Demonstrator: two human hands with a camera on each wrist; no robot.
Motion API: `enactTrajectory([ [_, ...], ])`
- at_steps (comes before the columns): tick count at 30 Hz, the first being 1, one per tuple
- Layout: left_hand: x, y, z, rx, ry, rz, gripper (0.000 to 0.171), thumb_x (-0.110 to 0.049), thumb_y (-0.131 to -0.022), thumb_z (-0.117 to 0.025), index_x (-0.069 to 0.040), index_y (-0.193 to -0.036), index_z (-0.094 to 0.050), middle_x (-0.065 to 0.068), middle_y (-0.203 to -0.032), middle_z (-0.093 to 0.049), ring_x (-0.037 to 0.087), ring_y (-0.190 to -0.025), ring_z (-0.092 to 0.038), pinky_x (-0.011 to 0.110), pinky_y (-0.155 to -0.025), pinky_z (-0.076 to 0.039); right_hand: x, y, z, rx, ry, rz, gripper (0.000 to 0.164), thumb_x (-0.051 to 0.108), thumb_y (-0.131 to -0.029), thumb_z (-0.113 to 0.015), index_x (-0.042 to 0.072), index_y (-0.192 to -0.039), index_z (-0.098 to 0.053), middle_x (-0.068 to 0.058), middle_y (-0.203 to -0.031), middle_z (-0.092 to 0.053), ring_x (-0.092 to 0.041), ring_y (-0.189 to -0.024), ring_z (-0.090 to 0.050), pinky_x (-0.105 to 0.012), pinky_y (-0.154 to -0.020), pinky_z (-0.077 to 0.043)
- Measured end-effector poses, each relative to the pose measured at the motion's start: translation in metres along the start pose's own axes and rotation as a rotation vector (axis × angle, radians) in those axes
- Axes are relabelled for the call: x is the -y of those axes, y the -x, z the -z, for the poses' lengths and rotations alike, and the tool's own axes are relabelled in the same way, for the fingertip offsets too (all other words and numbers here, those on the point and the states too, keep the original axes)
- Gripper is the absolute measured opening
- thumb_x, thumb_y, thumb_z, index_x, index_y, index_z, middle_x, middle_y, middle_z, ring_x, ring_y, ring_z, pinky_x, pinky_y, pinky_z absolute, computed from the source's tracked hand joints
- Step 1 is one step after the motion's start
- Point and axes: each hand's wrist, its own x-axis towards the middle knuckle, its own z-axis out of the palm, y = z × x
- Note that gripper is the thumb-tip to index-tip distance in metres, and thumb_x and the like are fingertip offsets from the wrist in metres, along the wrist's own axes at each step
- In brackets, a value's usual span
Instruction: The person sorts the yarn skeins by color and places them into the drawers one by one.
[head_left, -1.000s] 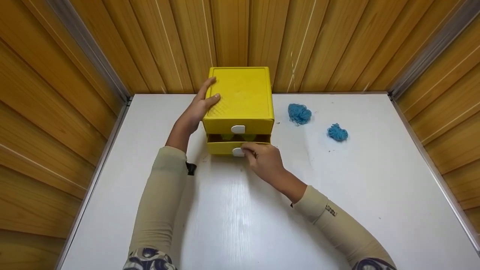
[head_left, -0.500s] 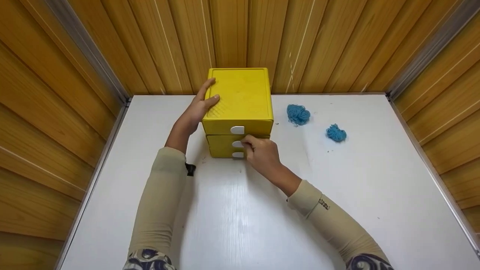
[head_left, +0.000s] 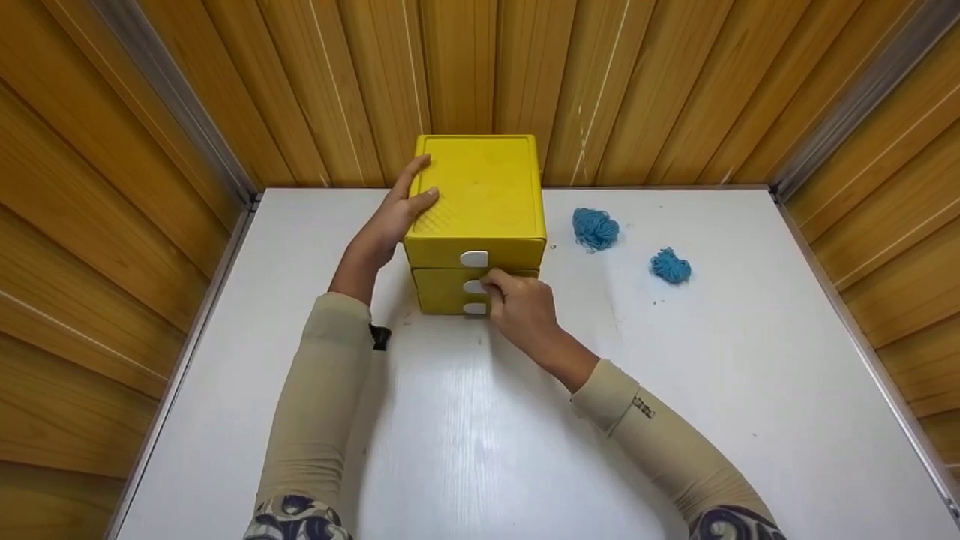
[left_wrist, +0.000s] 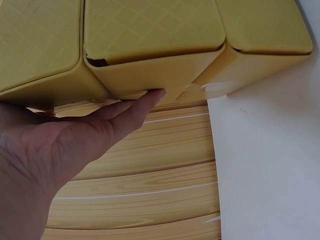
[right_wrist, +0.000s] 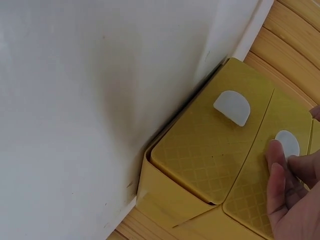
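I have the right hand (head_left: 527, 309) pinching the middle white handle (head_left: 472, 286), with the yellow drawer unit (head_left: 480, 187) directly beyond it, its depth running straight away from that pinch. My left hand (head_left: 388, 223), farther from the handle, rests on the unit's left side, fingers extended, thumb over the top edge. The pinch masks part of the handle, and I can't see inside the drawers

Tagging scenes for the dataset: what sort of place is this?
Likely a small work booth: a white tabletop enclosed on three sides by wood-look panels, with metal strips along the corners. A yellow drawer unit stands on it.
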Motion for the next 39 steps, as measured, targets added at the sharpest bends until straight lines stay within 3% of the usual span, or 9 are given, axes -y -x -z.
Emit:
enactTrajectory([
  [15,-0.001,-0.001,-0.001,0.001,0.015,-0.01,0.069,-0.043,-0.109,-0.053,-0.05,-0.168,-0.017,0.0,-0.183,0.003,0.03,-0.17,-0.001,0.061,-0.135,-0.006,-0.001,-0.001,0.001,-0.023,-0.006,0.027,0.01,0.01,-0.101,-0.071,0.009,-0.093,-0.077,-0.006,-0.079,-0.08,-0.022,-0.062,-0.072,-0.035,-0.057,-0.058],
  [22,-0.001,-0.001,-0.002,-0.003,0.008,-0.003,0.07,-0.042,-0.109,-0.052,-0.049,-0.168,-0.015,0.0,-0.183,0.004,0.03,-0.17,0.0,0.062,-0.134,-0.005,-0.003,0.005,0.006,0.046,-0.044,-0.007,0.012,0.017,-0.103,-0.071,0.012,-0.106,-0.082,-0.003,-0.086,-0.082,-0.018,-0.071,-0.074,-0.032,-0.068,-0.062],
  [28,0.0,-0.001,-0.001,-0.003,0.003,-0.008,0.07,-0.042,-0.109,-0.052,-0.048,-0.168,-0.015,0.0,-0.183,0.004,0.029,-0.17,0.001,0.062,-0.134,-0.004,-0.007,0.017,0.016,0.067,-0.038,0.008,0.019,0.017,-0.1,-0.075,0.01,-0.117,-0.08,-0.004,-0.089,-0.081,-0.017,-0.068,-0.067,-0.031,-0.063,-0.057],
  [39,0.0,-0.002,-0.002,0.004,0.005,0.021,0.07,-0.043,-0.109,-0.051,-0.051,-0.167,-0.013,0.0,-0.183,0.007,0.032,-0.169,-0.002,0.062,-0.134,-0.009,-0.021,0.038,0.021,0.08,-0.019,0.036,0.015,0.02,-0.098,-0.078,0.009,-0.107,-0.082,-0.004,-0.091,-0.083,-0.017,-0.071,-0.076,-0.033,-0.066,-0.062],
])
